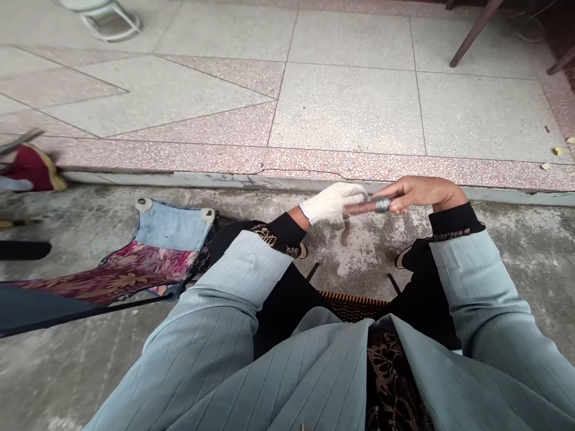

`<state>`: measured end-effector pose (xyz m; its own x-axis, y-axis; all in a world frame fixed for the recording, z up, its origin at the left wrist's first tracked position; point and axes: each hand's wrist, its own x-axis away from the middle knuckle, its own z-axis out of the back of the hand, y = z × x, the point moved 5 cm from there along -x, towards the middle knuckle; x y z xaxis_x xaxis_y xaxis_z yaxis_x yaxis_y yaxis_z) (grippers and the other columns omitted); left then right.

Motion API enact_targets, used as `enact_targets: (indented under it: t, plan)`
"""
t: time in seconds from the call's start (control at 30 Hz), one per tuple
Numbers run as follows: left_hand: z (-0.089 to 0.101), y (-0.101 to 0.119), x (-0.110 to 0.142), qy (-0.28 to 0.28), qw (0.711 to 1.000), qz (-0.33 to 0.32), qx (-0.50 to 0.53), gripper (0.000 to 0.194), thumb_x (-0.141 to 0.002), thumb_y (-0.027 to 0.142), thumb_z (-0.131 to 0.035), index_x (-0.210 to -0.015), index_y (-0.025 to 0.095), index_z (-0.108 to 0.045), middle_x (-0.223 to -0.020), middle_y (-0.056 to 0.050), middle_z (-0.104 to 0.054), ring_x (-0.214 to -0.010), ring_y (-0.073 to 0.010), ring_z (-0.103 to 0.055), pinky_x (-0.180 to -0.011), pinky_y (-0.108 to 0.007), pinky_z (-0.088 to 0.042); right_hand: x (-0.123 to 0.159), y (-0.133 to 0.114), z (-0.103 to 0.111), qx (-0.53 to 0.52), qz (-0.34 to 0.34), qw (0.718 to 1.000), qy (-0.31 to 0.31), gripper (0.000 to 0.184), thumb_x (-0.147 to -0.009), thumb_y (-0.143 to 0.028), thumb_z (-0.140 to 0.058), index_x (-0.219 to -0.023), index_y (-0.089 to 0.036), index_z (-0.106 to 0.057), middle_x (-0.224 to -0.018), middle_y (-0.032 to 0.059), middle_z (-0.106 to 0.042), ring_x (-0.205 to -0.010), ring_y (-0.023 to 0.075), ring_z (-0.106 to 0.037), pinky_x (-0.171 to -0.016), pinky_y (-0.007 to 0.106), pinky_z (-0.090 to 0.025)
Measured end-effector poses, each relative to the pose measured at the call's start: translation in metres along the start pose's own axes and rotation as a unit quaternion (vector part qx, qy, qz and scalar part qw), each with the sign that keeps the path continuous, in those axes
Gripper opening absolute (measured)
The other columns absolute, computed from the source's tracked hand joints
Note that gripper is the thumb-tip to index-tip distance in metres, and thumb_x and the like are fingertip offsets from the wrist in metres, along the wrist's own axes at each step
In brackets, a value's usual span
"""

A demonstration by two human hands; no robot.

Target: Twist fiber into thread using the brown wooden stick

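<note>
My left hand (333, 200) wears a white knitted glove, its fingers curled over the left end of a reddish-brown rod (359, 208). Silver wire (383, 205) is wound around the rod's right part. The fingers and thumb of my right hand (422, 193), which is bare, pinch that wire-wrapped end. A short, slightly bent brown piece (345, 232) hangs below the gloved hand; whether it joins the rod is not clear. Both hands are in front of my knees, above the concrete ground. Motion blurs the rod and the fingertips a little.
A raised tiled step (350, 108) runs across in front of me. On my left is a folding chair (157, 251) with floral and blue cloth. A red shoe (38, 167) shows at the far left. A white stool (110, 21) and wooden legs (476, 33) stand on the tiles.
</note>
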<state>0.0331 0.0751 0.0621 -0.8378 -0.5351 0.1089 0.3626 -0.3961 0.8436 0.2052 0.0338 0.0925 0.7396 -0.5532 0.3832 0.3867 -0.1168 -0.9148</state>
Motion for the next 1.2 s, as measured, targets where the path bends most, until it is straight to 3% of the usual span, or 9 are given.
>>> enact_targets:
  t: [0.2, 0.3, 0.43, 0.67, 0.77, 0.87, 0.93, 1.03, 1.2]
  plan:
    - [-0.011, -0.001, 0.000, -0.014, 1.000, 0.017, 0.013, 0.035, -0.094, 0.041, -0.041, -0.095, 0.016, -0.066, -0.079, -0.002, -0.063, -0.064, -0.0110, -0.054, -0.061, -0.022, -0.040, 0.012, 0.005, 0.038, -0.093, 0.078, 0.929, 0.349, 0.045, -0.085, -0.045, -0.068, -0.118, -0.016, -0.066, -0.071, 0.0002, -0.057, -0.058, 0.0092, -0.046, -0.054, 0.023, -0.040]
    - [-0.014, 0.008, 0.000, -0.041, 0.999, -0.028, -0.016, 0.033, -0.093, 0.039, -0.043, -0.093, 0.015, -0.066, -0.081, -0.001, -0.063, -0.070, -0.0115, -0.054, -0.068, -0.022, -0.040, 0.005, 0.023, 0.047, -0.037, 0.000, 0.904, 0.426, 0.041, -0.084, -0.043, -0.069, -0.114, -0.016, -0.067, -0.066, 0.0002, -0.054, -0.055, 0.0104, -0.046, -0.053, 0.025, -0.039]
    - [-0.012, 0.013, 0.001, -0.051, 0.997, -0.049, -0.027, 0.033, -0.093, 0.038, -0.043, -0.094, 0.014, -0.066, -0.087, -0.002, -0.064, -0.074, -0.0124, -0.055, -0.072, -0.023, -0.039, -0.003, 0.035, 0.051, 0.106, -0.125, 0.892, 0.422, 0.034, -0.086, -0.039, -0.065, -0.111, -0.017, -0.069, -0.067, 0.0021, -0.059, -0.056, 0.0126, -0.049, -0.056, 0.027, -0.039]
    - [-0.006, 0.009, 0.003, -0.032, 0.996, -0.031, -0.081, 0.034, -0.093, 0.039, -0.043, -0.094, 0.015, -0.068, -0.083, -0.001, -0.065, -0.073, -0.0131, -0.056, -0.069, -0.022, -0.039, -0.005, 0.037, 0.044, 0.291, -0.210, 0.877, 0.319, 0.035, -0.085, -0.037, -0.061, -0.114, -0.020, -0.072, -0.098, 0.0089, -0.070, -0.080, 0.0207, -0.059, -0.066, 0.030, -0.039]
    - [0.002, 0.003, 0.001, 0.011, 0.991, -0.001, -0.130, 0.032, -0.091, 0.037, -0.044, -0.096, 0.017, -0.069, -0.080, -0.001, -0.064, -0.069, -0.0137, -0.055, -0.065, -0.024, -0.037, -0.012, 0.041, 0.022, 0.262, -0.222, 0.931, 0.122, 0.037, -0.084, -0.034, -0.062, -0.115, -0.016, -0.073, -0.090, 0.0080, -0.069, -0.071, 0.0170, -0.055, -0.063, 0.028, -0.039]
    - [0.011, -0.005, -0.003, 0.062, 0.987, 0.031, -0.144, 0.033, -0.091, 0.036, -0.043, -0.098, 0.016, -0.068, -0.079, -0.002, -0.065, -0.068, -0.0144, -0.054, -0.065, -0.025, -0.038, -0.009, 0.025, -0.004, 0.096, -0.118, 0.987, -0.060, 0.051, -0.085, -0.038, -0.063, -0.130, -0.014, -0.064, -0.075, 0.0008, -0.061, -0.061, 0.0114, -0.048, -0.059, 0.025, -0.040]
    - [0.013, -0.010, -0.004, 0.076, 0.989, 0.041, -0.122, 0.033, -0.091, 0.035, -0.042, -0.097, 0.015, -0.068, -0.078, -0.003, -0.064, -0.067, -0.0145, -0.054, -0.065, -0.026, -0.039, -0.003, 0.009, 0.000, 0.021, -0.034, 0.999, -0.006, 0.058, -0.083, -0.042, -0.067, -0.135, -0.017, -0.060, -0.077, -0.0012, -0.060, -0.062, 0.0100, -0.048, -0.059, 0.024, -0.041]
    - [0.006, -0.011, -0.005, 0.052, 0.995, 0.044, -0.074, 0.034, -0.092, 0.037, -0.041, -0.093, 0.015, -0.066, -0.077, -0.002, -0.063, -0.065, -0.0139, -0.053, -0.064, -0.025, -0.039, 0.007, 0.000, 0.021, -0.017, 0.025, 0.981, 0.193, 0.048, -0.082, -0.042, -0.070, -0.124, -0.019, -0.066, -0.073, -0.0015, -0.059, -0.059, 0.0089, -0.045, -0.056, 0.023, -0.039]
    - [-0.014, -0.003, -0.003, -0.022, 0.998, 0.019, -0.062, 0.032, -0.092, 0.038, -0.042, -0.092, 0.016, -0.066, -0.081, -0.001, -0.064, -0.069, -0.0134, -0.054, -0.067, -0.024, -0.039, 0.004, 0.017, 0.040, -0.019, 0.001, 0.933, 0.360, 0.040, -0.084, -0.045, -0.067, -0.110, -0.015, -0.069, -0.065, 0.0006, -0.055, -0.056, 0.0107, -0.045, -0.054, 0.025, -0.038]
